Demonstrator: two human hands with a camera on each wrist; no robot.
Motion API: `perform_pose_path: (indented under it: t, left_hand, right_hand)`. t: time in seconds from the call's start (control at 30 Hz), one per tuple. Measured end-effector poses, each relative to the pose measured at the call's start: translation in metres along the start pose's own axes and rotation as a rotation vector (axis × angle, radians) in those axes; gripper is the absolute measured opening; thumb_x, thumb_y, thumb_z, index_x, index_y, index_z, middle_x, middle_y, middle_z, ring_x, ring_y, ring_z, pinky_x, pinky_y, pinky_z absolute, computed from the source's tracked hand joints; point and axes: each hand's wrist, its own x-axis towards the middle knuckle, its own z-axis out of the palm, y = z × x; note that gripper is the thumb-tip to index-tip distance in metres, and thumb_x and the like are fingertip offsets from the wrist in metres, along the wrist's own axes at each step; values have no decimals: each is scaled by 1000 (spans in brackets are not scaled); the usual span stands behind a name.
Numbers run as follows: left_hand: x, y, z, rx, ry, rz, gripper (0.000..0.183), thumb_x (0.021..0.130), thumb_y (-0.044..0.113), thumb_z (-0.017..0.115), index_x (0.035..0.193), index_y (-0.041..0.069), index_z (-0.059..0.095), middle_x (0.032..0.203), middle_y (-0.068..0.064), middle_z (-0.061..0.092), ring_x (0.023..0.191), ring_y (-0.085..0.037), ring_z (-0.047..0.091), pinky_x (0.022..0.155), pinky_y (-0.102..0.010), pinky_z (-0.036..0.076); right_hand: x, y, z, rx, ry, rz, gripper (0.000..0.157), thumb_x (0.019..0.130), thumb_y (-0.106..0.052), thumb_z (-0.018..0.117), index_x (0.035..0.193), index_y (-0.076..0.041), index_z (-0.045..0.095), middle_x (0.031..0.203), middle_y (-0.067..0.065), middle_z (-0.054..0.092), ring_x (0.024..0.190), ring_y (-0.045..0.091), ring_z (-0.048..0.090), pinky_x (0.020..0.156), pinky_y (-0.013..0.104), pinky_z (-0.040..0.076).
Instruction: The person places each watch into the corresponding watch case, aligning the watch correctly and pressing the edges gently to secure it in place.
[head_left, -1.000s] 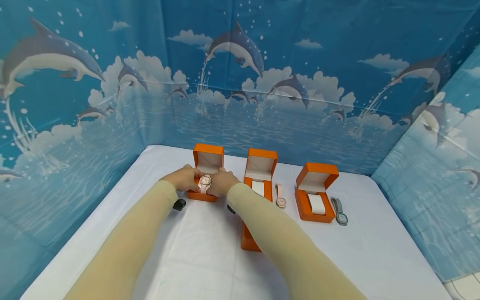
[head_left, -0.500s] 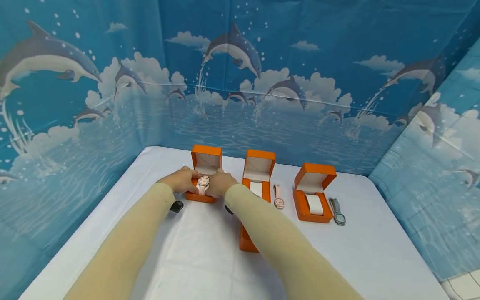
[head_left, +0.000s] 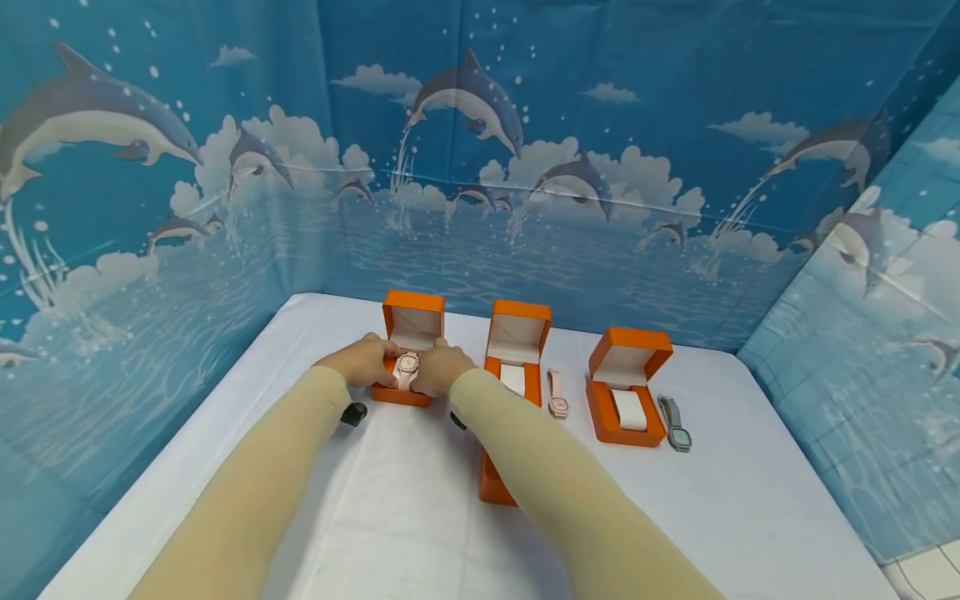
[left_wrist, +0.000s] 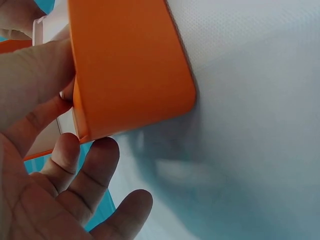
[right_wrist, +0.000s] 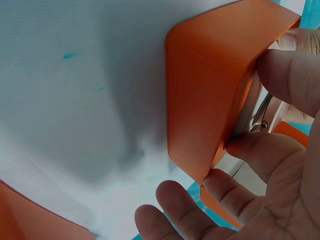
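Note:
A pink-strapped watch sits face up on its cushion inside the leftmost orange watch box, whose lid stands up behind it. My left hand grips the watch and cushion from the left, thumb and index finger inside the box. From the right, my right hand grips the same watch. In the left wrist view the other fingers spread beside the box wall. The right wrist view shows the thumb and index finger over the box edge; part of the watch is hidden behind them.
To the right stands a long orange box with a white cushion, partly under my right sleeve. A pink watch lies beside it. Farther right are another orange box with its lid up and a grey watch. A dolphin-print curtain encloses the white-covered table.
The head view has shifted slightly. Both hands stay at the watch in the left box, with hardly any movement; the other boxes and watches stay where they were.

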Motion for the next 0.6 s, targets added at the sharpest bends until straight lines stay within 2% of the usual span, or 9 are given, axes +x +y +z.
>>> perform_pose_path:
  t: [0.17,0.4,0.5,0.6]
  left_hand:
    - [0,0,0,2,0,4,65,94,26,81,152,14,58,133,-19,51,110,-29,57,103,-44,49]
    - [-1,0,0,2,1,2,64,94,28,82,152,15,58,132,-19,51,111,-29,57,105,-45,49]
    - [0,0,1,-1,1,3,64,94,28,82,152,14,58,132,-19,51,111,-29,57,105,-45,49]
    - [0,0,1,-2,1,3,64,94,27,81,152,14,58,131,-19,51,111,-29,57,104,-45,49]
  right_hand:
    - [-1,0,0,6,9,-3,42,95,-47,72,125,-19,77,123,5,56,105,26,54,85,36,56]
    - [-2,0,0,-68,44,-83,47,98,-47,68,141,-27,69,120,2,73,115,20,51,99,41,54]
    - [-3,0,0,-77,48,-81,47,99,-47,67,141,-25,69,122,3,73,118,20,51,103,43,54]
    - [-3,0,1,-65,47,-67,47,99,-48,68,139,-24,70,123,4,71,118,22,52,100,42,55]
